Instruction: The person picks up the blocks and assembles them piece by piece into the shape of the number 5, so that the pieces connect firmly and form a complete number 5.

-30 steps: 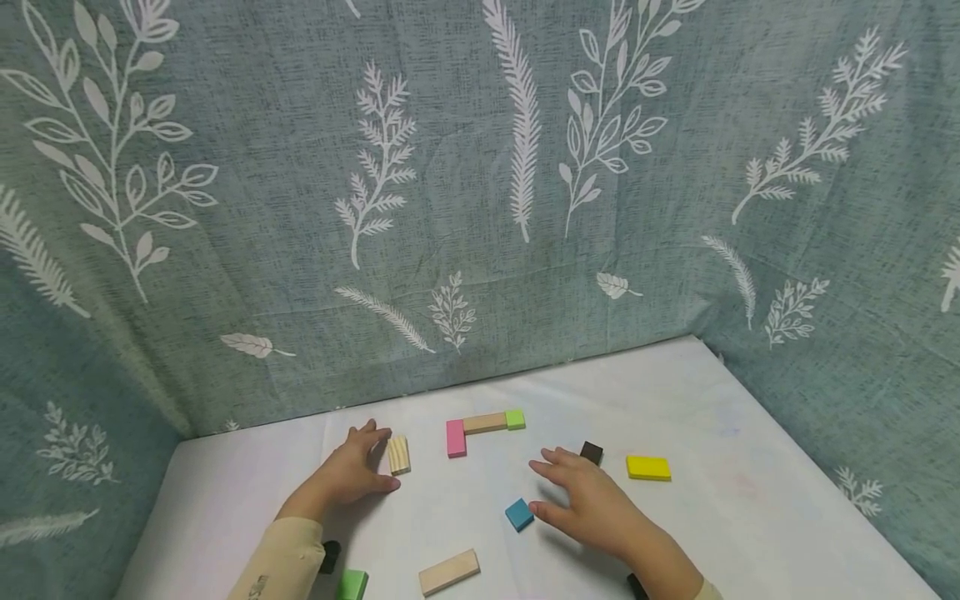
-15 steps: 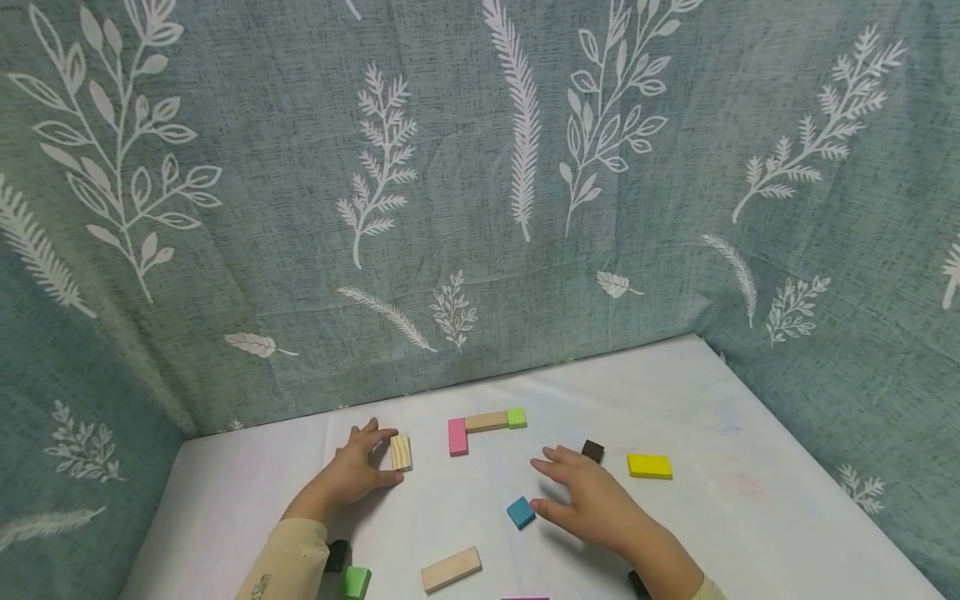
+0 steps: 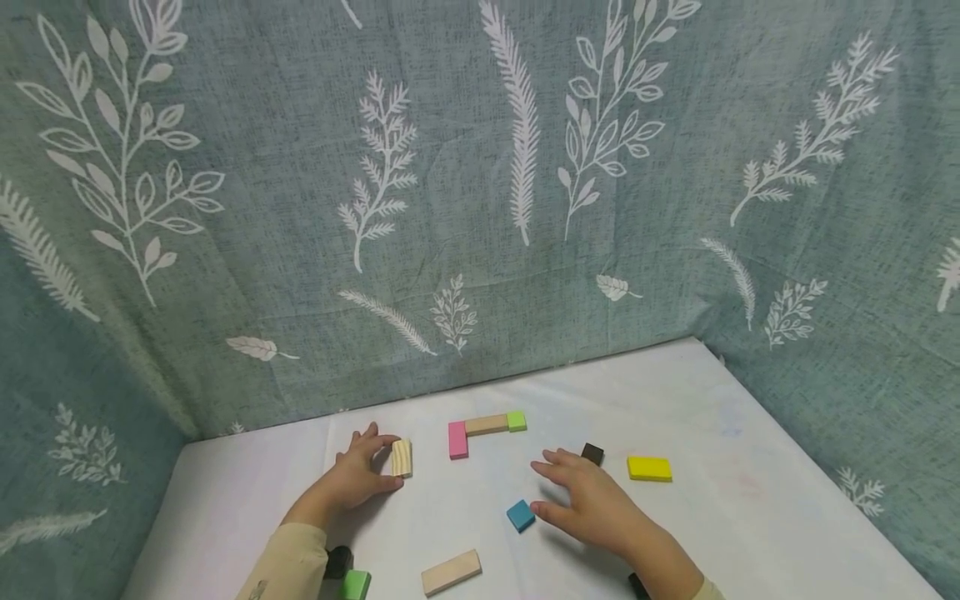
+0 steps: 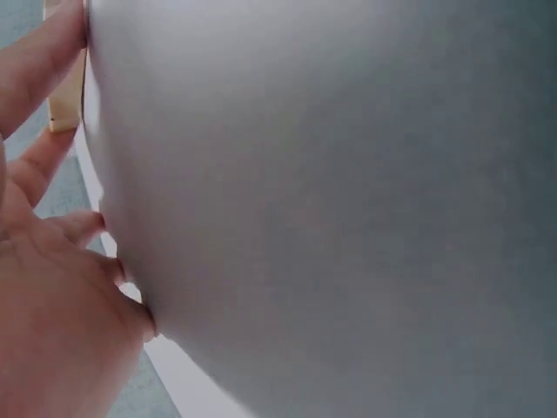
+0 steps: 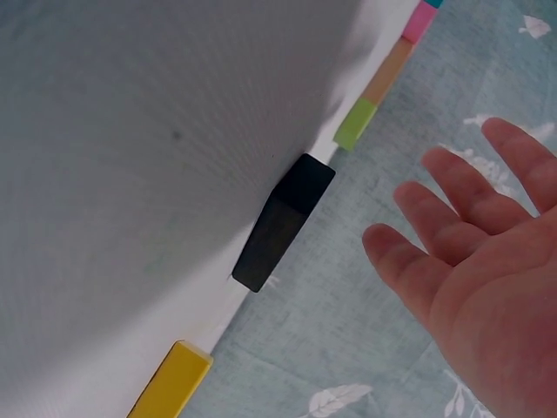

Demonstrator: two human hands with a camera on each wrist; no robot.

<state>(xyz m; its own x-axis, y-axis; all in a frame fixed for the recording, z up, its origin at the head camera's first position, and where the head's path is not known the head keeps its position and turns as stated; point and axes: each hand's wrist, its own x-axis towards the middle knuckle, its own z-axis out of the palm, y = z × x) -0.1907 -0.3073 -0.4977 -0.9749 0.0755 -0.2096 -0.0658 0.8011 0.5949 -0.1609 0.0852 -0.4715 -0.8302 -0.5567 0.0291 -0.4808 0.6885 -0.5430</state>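
Note:
My left hand [image 3: 351, 477] is at the far left of the table, thumb and index finger at opposite ends of a striped natural-wood block [image 3: 402, 458]. In the left wrist view, the same wooden block [image 4: 66, 97] sits between these two digits, and the other fingertips reach down to the tabletop. My right hand [image 3: 588, 500] hovers with spread fingers and holds nothing. Its thumb tip appears beside a small blue block [image 3: 521, 516]. A black block [image 3: 592, 454] lies just beyond its fingers, partly hidden by them; in the right wrist view this black block [image 5: 283, 225] shows more fully.
A pink block [image 3: 457, 440], a plain wooden block [image 3: 486, 425] and a lime-green block [image 3: 516, 421] touch in a row at the back. Right lies a yellow block [image 3: 649, 468]. Nearer are another wooden block [image 3: 451, 572] and a green block [image 3: 356, 585]. Fabric walls bound the table.
My left thumb and index finger have drawn in from around the striped block to touch its ends. My right hand keeps its place. The view has shifted slightly.

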